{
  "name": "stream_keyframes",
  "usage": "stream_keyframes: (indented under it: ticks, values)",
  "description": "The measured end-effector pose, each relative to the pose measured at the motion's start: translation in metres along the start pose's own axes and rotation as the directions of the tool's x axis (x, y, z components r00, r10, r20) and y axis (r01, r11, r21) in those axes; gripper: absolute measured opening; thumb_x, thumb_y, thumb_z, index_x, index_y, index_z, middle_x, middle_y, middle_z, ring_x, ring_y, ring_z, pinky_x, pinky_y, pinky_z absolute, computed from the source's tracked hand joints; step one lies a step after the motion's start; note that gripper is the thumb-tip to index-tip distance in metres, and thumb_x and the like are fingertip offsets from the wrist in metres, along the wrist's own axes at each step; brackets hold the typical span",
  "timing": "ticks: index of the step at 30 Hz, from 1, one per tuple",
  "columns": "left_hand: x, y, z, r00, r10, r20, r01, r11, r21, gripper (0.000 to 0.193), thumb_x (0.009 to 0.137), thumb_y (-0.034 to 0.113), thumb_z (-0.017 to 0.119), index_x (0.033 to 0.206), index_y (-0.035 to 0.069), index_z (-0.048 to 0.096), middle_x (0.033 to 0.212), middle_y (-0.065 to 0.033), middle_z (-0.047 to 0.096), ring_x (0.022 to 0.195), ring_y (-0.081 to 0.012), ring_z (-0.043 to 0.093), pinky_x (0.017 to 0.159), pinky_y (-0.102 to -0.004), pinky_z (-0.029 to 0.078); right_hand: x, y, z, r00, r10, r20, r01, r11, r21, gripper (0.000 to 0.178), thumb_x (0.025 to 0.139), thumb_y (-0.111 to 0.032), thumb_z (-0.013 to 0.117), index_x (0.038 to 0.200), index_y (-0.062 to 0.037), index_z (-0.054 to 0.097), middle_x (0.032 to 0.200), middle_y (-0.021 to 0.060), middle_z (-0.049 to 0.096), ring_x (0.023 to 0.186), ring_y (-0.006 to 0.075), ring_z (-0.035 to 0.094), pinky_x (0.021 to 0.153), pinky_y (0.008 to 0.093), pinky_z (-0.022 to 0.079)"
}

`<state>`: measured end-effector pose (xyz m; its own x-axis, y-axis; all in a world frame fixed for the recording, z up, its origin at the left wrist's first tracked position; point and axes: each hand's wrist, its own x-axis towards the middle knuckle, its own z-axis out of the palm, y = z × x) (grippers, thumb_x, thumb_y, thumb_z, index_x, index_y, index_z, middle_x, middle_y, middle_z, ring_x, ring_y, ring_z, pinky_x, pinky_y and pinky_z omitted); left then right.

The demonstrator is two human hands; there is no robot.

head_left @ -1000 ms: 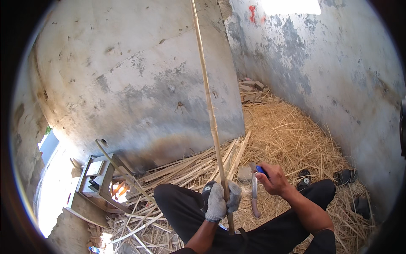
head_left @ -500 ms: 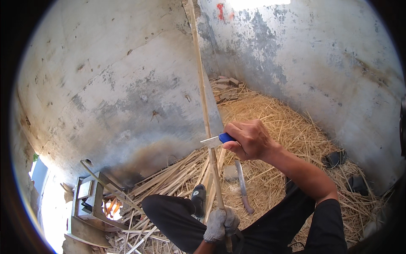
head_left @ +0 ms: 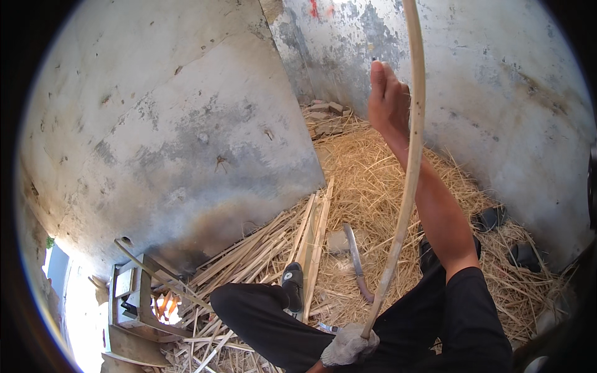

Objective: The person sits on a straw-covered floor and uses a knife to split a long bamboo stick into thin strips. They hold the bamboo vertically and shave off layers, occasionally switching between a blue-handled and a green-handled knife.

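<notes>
In my gloved left hand (head_left: 349, 345), low in front of my lap, is the lower end of a long, pale bamboo strip (head_left: 407, 193). The strip bows upward to the right and passes out of the top of view, crossing in front of my right forearm. My bare right hand (head_left: 388, 99) is raised beside the strip, fingers curled closed; what they hold, if anything, is hidden. Near the left glove a small blue and silver object (head_left: 328, 327) lies low down, its kind unclear. A long-bladed knife (head_left: 354, 252) with a brown handle lies on the straw between my legs.
Split strips (head_left: 249, 255) are heaped by the left wall (head_left: 174, 137). Straw and shavings (head_left: 367, 168) spread toward the far corner, near stacked bricks (head_left: 326, 112). A metal box-like stove (head_left: 127, 292) glows orange at lower left. Dark shoes (head_left: 525, 256) lie on the right.
My right hand has risen and moved farther away; the blue-handled blade it held no longer shows in it. The strip has swung right and now bows. My left hand has shifted slightly right and lower.
</notes>
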<state>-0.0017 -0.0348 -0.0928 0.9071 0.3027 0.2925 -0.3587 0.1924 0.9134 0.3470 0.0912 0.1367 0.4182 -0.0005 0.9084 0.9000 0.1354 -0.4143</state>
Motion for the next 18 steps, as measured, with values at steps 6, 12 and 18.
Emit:
stream_keyframes:
  ticks: [6,12,18]
  values:
    - [0.005,0.01,-0.016,0.938,-0.274,-0.21,0.181,0.908,-0.377,0.049,0.095,0.043,0.054,0.064,0.007,0.043,0.053,-0.0045,0.038,0.042,-0.0123,0.034,0.037,-0.0255,0.028,-0.045,-0.009,-0.029,0.976,-0.088,0.2,0.012,0.935,0.354,0.056,0.106,-0.047,0.028,0.067,-0.011,0.048,0.049,-0.0016,0.039,0.04,0.0079,0.033,0.035,0.0293,0.024]
    - [-0.004,-0.006,-0.034,0.943,-0.297,-0.149,0.181,0.834,-0.521,0.055,0.093,0.052,0.057,0.063,0.008,0.043,0.052,-0.0027,0.036,0.043,-0.0129,0.035,0.037,-0.0246,0.028,-0.131,-0.048,-0.052,0.709,-0.521,0.475,0.351,0.845,0.403,0.058,0.103,-0.054,0.033,0.068,-0.0106,0.048,0.052,-0.0009,0.042,0.039,0.0128,0.044,0.033,0.0314,0.035]
    - [-0.006,-0.013,-0.028,0.97,-0.19,-0.15,0.097,0.873,-0.479,0.057,0.092,0.051,0.058,0.057,0.01,0.042,0.048,-0.001,0.033,0.041,-0.0144,0.035,0.036,-0.0248,0.028,-0.116,-0.047,-0.032,0.736,-0.606,0.301,0.527,0.792,0.308,0.055,0.104,-0.05,0.035,0.069,-0.0111,0.052,0.05,-0.0018,0.043,0.035,0.0112,0.04,0.031,0.0294,0.033]
